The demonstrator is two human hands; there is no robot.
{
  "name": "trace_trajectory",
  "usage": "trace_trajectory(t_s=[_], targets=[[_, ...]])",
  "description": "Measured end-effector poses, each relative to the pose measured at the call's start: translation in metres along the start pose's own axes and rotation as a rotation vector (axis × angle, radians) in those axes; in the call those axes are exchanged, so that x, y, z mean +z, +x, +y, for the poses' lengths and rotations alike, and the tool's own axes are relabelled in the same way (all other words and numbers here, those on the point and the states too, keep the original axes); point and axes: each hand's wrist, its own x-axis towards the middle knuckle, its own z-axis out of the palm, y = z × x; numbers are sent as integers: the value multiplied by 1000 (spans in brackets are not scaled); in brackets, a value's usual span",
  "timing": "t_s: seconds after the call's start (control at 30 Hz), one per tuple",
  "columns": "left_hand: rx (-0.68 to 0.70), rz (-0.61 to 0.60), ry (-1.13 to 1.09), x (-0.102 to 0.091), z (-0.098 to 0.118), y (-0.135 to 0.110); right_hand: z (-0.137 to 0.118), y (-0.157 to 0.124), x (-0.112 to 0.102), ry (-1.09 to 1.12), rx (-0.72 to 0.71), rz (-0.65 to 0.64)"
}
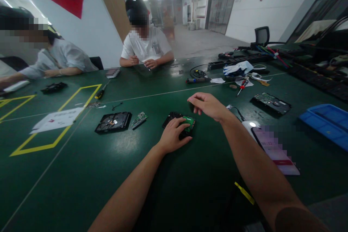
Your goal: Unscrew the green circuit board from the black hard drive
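My left hand [174, 136] lies over a hard drive [166, 120] with a green circuit board [189, 120] on its upper face. Its fingers reach across the drive and the thumb is at the near edge, gripping it. Above the drive's right end, my right hand [208, 106] is raised with its fingertips pinched together. A small dark piece [190, 107] shows below those fingertips; its kind cannot be made out. To the left sit another black hard drive [114, 121] and a loose circuit board [139, 120].
A phone [274, 148] lies by my right forearm, near a blue tray [326, 123] and another hard drive [270, 103]. Farther back are screwdrivers [243, 86], white gloves [238, 68] and cables. Yellow tape [35, 151] frames a paper [57, 120] at left. Two people sit across the table [81, 181].
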Motion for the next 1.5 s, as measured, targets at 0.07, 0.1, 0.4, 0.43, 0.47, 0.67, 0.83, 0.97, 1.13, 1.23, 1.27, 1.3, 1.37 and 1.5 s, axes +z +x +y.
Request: trace_trajectory(t_s=[0.07,0.1,0.4,0.43,0.47,0.67,0.83,0.97,1.13,1.23,1.27,1.3,1.37,1.5], targets=[[-2,0,-2,0,0,0,0,-1,-2,-138,-1,91],[-4,2,-4,0,0,0,1,0,-2,-201,3,146],[-8,-10,-9,0,-1,1,4,4,1,-119,-58,82],[-8,-9,-8,1,-1,1,3,3,1,-104,-53,53],[-7,-8,-7,1,-1,1,2,3,0,-87,-39,38],[1,7,-3,1,-1,1,0,1,-2,116,54,-14],[-1,-3,3,0,-1,0,-5,-3,-2,272,109,-100],[-12,-5,1,1,-3,0,-8,-4,-3,393,153,-87],[-3,0,-5,1,-2,0,-7,-4,-6,291,142,-71],[0,-1,0,1,-2,0,-4,-2,-9,116,63,-3],[-2,-2,2,1,-2,0,-4,-2,-9,71,33,14],[-4,-1,3,1,-2,0,-3,-2,-10,33,9,25],[-9,2,-1,1,-2,0,-2,-2,-11,-14,-11,31],[-7,6,-9,1,-2,0,-1,-1,-9,-20,11,68]])
